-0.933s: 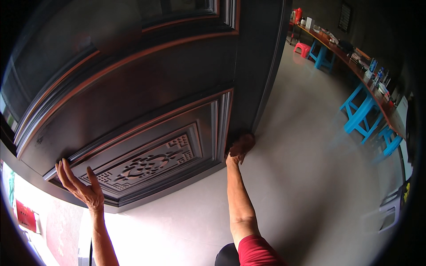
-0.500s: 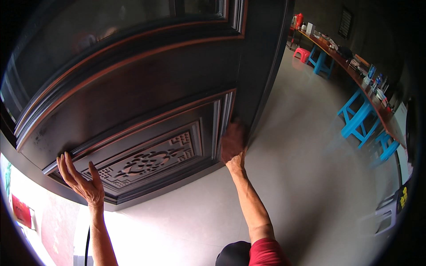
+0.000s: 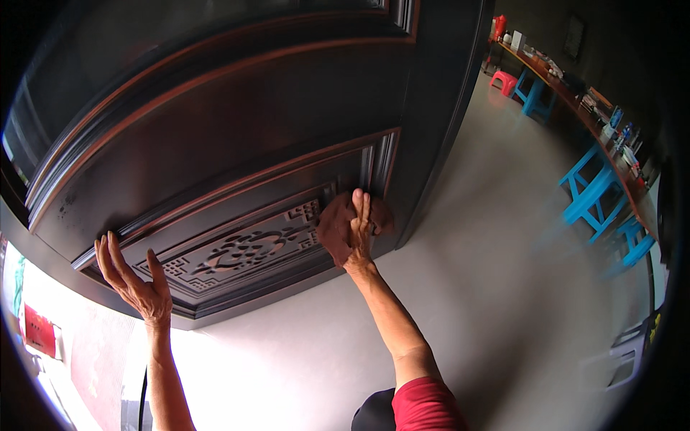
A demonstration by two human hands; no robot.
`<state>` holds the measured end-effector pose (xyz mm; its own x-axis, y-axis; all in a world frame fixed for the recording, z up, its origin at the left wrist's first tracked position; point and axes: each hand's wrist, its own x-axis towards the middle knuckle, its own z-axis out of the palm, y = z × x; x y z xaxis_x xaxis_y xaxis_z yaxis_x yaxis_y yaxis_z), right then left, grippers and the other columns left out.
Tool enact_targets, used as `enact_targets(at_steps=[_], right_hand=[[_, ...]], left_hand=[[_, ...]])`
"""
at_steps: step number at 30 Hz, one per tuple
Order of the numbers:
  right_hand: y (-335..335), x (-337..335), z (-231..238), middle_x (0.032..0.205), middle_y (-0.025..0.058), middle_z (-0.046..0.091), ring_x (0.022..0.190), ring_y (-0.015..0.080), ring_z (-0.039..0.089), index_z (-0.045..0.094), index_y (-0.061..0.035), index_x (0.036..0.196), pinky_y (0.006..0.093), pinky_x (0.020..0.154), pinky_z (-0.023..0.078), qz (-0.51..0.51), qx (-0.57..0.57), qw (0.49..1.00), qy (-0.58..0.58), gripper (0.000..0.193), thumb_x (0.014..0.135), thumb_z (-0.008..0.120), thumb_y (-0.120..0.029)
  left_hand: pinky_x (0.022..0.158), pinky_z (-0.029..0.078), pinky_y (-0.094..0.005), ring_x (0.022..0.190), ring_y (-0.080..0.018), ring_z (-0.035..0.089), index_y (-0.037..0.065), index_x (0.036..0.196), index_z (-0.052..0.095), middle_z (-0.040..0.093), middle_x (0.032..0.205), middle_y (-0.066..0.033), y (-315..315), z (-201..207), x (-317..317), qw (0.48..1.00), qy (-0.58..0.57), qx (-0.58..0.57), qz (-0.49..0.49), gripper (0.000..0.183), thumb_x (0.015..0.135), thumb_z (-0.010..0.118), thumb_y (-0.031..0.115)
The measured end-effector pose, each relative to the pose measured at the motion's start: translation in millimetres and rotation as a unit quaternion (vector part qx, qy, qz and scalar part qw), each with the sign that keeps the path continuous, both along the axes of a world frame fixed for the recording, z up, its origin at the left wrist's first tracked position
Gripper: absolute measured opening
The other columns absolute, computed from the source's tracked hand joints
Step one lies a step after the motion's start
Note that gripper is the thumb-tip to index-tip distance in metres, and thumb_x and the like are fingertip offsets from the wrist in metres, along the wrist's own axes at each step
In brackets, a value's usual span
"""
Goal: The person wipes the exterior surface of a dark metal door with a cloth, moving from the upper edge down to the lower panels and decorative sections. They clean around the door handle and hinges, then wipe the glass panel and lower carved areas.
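A dark brown door [image 3: 244, 108] with reddish-edged mouldings and a carved lower panel [image 3: 248, 251] fills the left and middle of the view. My left hand [image 3: 136, 284] lies with spread fingers against the moulding at the panel's left end and holds nothing. At the panel's right end, my right hand [image 3: 359, 233] presses a brown cloth [image 3: 333, 228] against the surface. Two of its fingers stretch up over the cloth; the others are partly hidden in its folds.
To the right stands a long wooden table [image 3: 604, 140] loaded with small items, with blue stools [image 3: 593, 197] and a red stool [image 3: 504, 82] by it. A pale grey floor [image 3: 460, 287] runs below the door. At lower left, bright light surrounds a red box [image 3: 39, 330].
My right hand has moved left with the cloth, from the panel's right-hand frame onto the panel's right end. My left hand stays at the same moulding. The view has shifted slightly.
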<state>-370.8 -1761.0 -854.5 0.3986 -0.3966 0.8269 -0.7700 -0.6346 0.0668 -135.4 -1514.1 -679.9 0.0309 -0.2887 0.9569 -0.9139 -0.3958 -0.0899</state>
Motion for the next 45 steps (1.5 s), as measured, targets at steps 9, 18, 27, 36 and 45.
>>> enact_targets(at_steps=[9,18,27,36,45], right_hand=[[53.5,-61.7,-140.0,0.121,0.0196,0.043,0.120,0.0345,0.035,0.041,0.0021,0.124,0.0446,0.105,0.025,0.168,0.358,0.919,0.009,0.043,0.085,0.051,-0.014],[3.6,-32.3,-82.0,0.112,0.0161,0.049,0.106,0.0279,0.044,0.046,-0.0003,0.118,0.0380,0.092,0.035,0.151,0.424,0.662,-0.600,0.033,0.091,0.045,-0.019],[67.9,36.6,-138.7,0.102,0.0126,0.055,0.092,0.0213,0.053,0.051,-0.0027,0.112,0.0314,0.079,0.045,0.513,0.473,0.136,-0.703,0.029,0.096,0.039,-0.024],[22.4,3.4,-188.4,0.110,0.0098,0.052,0.095,0.0238,0.050,0.049,-0.0088,0.121,0.0332,0.085,0.042,0.602,0.423,0.038,-0.676,0.035,0.094,0.040,-0.030],[74.3,41.8,-133.6,0.097,0.0069,0.060,0.093,0.0221,0.055,0.063,-0.0103,0.097,0.0320,0.085,0.045,0.560,0.517,0.393,-0.515,0.020,0.080,0.058,-0.019]], left_hand=[[0.109,0.026,-0.0465,0.133,-0.0328,0.029,0.008,0.138,0.037,0.033,0.141,-0.0139,-0.1,2.3,-0.8,1.000,0.003,-0.007,0.004,0.061,0.082,0.062,0.012],[0.108,0.027,-0.0447,0.133,-0.0334,0.029,0.007,0.138,0.036,0.032,0.140,-0.0156,-3.3,3.1,-6.3,1.000,0.008,-0.016,0.008,0.066,0.078,0.065,0.009],[0.109,0.025,-0.0452,0.134,-0.0335,0.028,0.008,0.139,0.034,0.032,0.142,-0.0163,6.4,2.3,1.0,1.000,0.016,0.011,0.003,0.068,0.079,0.065,0.010],[0.109,0.024,-0.0457,0.134,-0.0339,0.028,0.008,0.140,0.032,0.033,0.141,-0.0158,7.1,5.8,-2.7,0.999,0.024,0.019,-0.012,0.070,0.078,0.065,0.008],[0.109,0.025,-0.0461,0.134,-0.0332,0.027,0.011,0.139,0.033,0.031,0.141,-0.0147,7.8,3.8,-4.2,0.998,0.048,0.033,0.001,0.073,0.075,0.067,0.012]])
